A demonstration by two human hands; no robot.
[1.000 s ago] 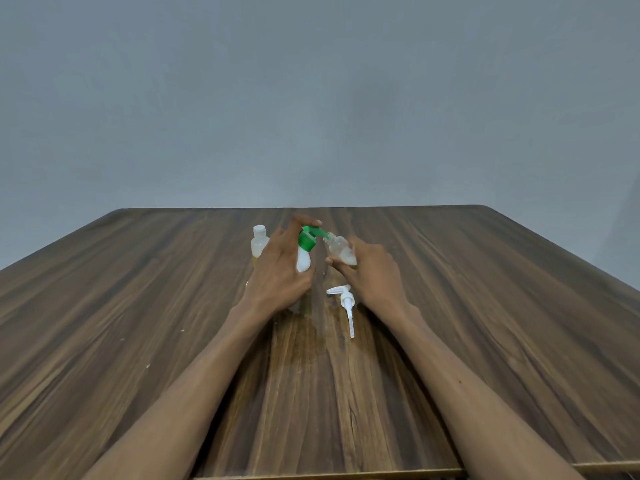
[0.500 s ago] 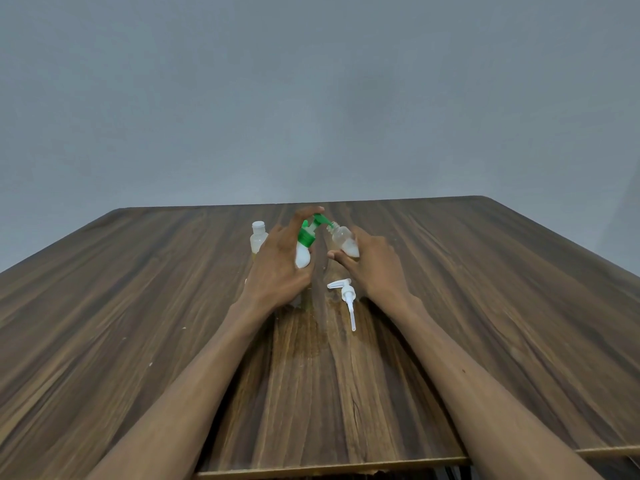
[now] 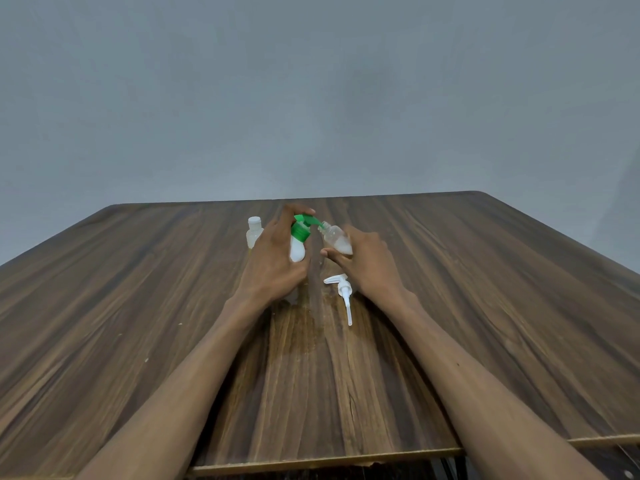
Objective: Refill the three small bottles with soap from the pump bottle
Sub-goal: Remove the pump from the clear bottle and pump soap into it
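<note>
A white pump bottle [image 3: 297,251] with a green pump head [image 3: 302,226] stands mid-table. My left hand [image 3: 273,265] grips its body, with a finger on top of the pump. Its green spout meets the open neck of a small clear bottle [image 3: 335,239], tilted toward it and partly filled with white soap. My right hand [image 3: 369,265] holds that small bottle. A second small bottle [image 3: 254,233] with a white cap stands upright just left of my left hand. A loose white pump top [image 3: 343,293] with its dip tube lies on the table in front of my right hand.
The wooden table [image 3: 138,306] has a dark wet-looking patch [image 3: 304,327] in front of the bottles. Its near edge runs along the bottom of the view, and a plain grey wall stands behind it.
Both hands and the bottles hold the same pose relative to each other. The whole scene sits slightly higher in the view, from a small camera tilt.
</note>
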